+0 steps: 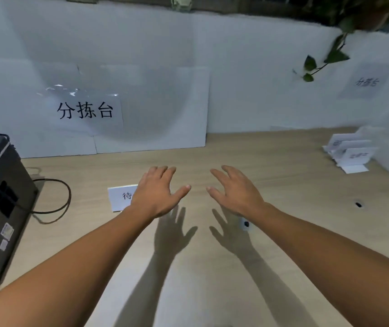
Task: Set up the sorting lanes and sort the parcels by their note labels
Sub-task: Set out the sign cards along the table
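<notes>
Pale wood table (294,180) is stretching under me, and I am holding my left hand (155,192) and right hand (235,193) above it, fingers spread, gripping nothing. A white lane card (120,197) is sitting behind my left hand, partly hidden; more folded cards (349,149) are leaning together far right.

the table (283,185) fills the lower frame. a case (0,197) sits on it at the left edge, with a cable (56,201) looped just to its right. a note card (121,197) stands left of centre. a sign board (141,114) stands behind, at the table's back. near the right edge a stack of cards (349,152) stands on the table, and a plant (325,60) hangs above it.
</notes>
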`<state>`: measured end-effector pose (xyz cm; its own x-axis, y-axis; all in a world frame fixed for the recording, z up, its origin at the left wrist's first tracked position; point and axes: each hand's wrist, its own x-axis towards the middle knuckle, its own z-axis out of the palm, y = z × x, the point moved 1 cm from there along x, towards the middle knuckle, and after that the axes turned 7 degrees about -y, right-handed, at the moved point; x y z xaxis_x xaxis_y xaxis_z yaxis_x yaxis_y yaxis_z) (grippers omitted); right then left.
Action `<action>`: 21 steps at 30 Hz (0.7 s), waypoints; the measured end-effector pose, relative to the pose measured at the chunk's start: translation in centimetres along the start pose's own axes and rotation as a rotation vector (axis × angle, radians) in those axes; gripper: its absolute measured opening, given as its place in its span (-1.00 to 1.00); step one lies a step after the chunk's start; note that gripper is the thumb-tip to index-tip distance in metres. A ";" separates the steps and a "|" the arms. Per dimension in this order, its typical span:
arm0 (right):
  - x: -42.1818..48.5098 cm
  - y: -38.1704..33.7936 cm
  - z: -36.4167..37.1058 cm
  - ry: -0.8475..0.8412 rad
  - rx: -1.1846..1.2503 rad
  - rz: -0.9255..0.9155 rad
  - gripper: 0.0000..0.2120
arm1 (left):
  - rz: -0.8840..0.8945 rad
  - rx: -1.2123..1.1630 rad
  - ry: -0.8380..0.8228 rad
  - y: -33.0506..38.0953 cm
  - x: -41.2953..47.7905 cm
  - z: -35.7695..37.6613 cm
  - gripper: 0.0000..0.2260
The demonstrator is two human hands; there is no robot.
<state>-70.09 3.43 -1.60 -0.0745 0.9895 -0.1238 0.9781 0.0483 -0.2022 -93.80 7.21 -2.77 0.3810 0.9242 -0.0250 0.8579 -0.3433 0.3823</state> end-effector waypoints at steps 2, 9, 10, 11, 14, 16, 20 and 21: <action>-4.2 3.5 -2.2 0.035 -0.030 0.040 -0.37 | 0.057 0.037 0.001 5.6 -0.4 0.1 -0.28; -20.8 18.4 -9.7 0.180 -0.026 0.194 -0.40 | 0.231 0.061 -0.011 27.3 -2.4 2.3 -0.27; -23.1 20.4 -10.4 0.197 -0.032 0.210 -0.40 | 0.253 0.062 -0.010 30.3 -2.6 2.9 -0.28; -25.8 22.8 -11.3 0.212 -0.043 0.229 -0.41 | 0.280 0.068 -0.014 34.0 -3.0 3.6 -0.29; -34.1 30.3 -13.8 0.256 -0.042 0.299 -0.41 | 0.360 0.069 -0.028 45.2 -4.7 6.3 -0.32; -38.5 34.7 -15.1 0.281 -0.021 0.338 -0.41 | 0.397 0.079 -0.035 51.6 -5.6 8.0 -0.34; -45.8 43.0 -16.7 0.313 0.009 0.400 -0.40 | 0.421 0.093 -0.036 62.4 -6.9 11.8 -0.35; -47.2 44.9 -16.9 0.314 0.013 0.411 -0.39 | 0.417 0.094 -0.040 64.7 -7.0 12.6 -0.35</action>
<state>-19.39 -38.77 11.63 0.3788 0.9199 0.1014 0.9120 -0.3523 -0.2103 -36.62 -23.63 10.47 0.7134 0.6965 0.0774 0.6546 -0.7018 0.2811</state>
